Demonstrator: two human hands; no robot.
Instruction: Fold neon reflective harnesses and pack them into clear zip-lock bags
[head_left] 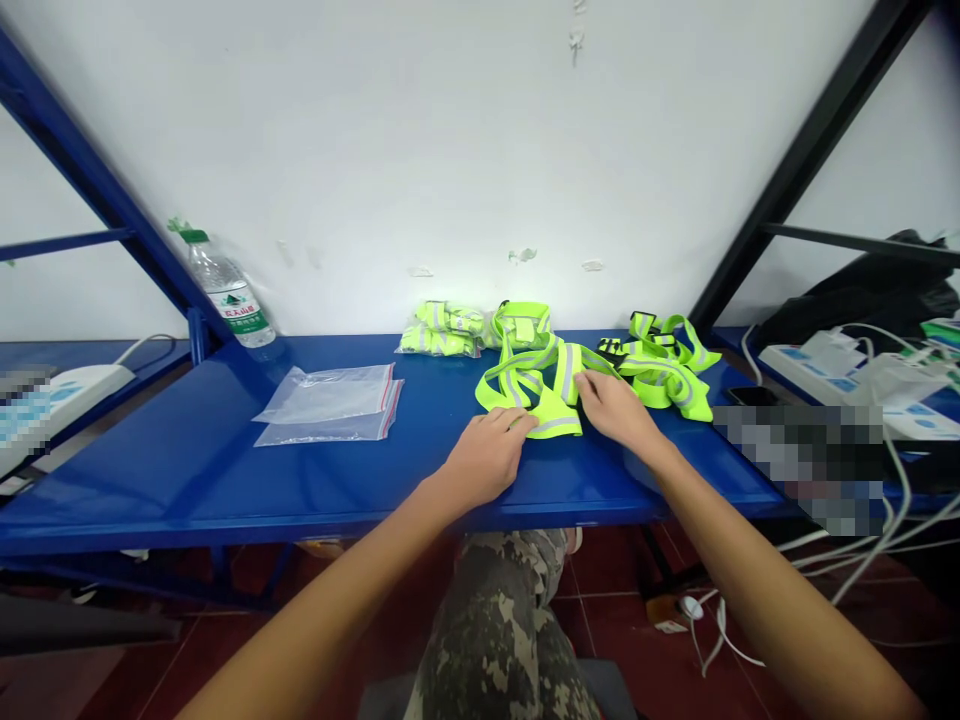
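A neon-yellow reflective strap (pixel 568 372) with grey stripes lies looped on the blue table. My left hand (pixel 491 447) is closed on its near left part, fingers curled over the band. On the right side of the same strap, my right hand (pixel 611 405) pinches the band between thumb and fingers. Behind it, bagged yellow straps (pixel 442 330) rest against the wall. Another loose pile of yellow straps (pixel 664 370) with black buckles lies to the right of my right hand.
Clear zip bags (pixel 330 400) are stacked on the blue table (pixel 187 480) at the left. A water bottle (pixel 232 300) leans in the back left corner. White power strips (pixel 825 380) and cables lie at the right, beside a phone (pixel 752 396).
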